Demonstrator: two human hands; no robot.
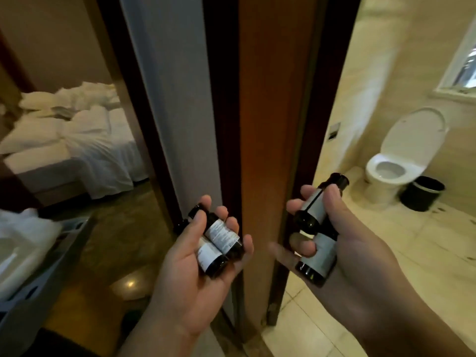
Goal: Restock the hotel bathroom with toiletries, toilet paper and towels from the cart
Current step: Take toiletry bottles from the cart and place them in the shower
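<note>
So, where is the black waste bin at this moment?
In the head view, far right: the black waste bin stands on the bathroom floor, just right of the toilet.

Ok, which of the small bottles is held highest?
The upper bottle in the right hand, its black cap poking above the fingers; the others sit lower.

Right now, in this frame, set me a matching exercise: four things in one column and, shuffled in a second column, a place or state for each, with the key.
Things
1. toilet lid
2. black bin
3. bed
4. left hand

Places or states
A. grips dark bottles
B. raised
C. on the floor beside the toilet
D. unmade and rumpled

Pairs: 1-B, 2-C, 3-D, 4-A.
</note>
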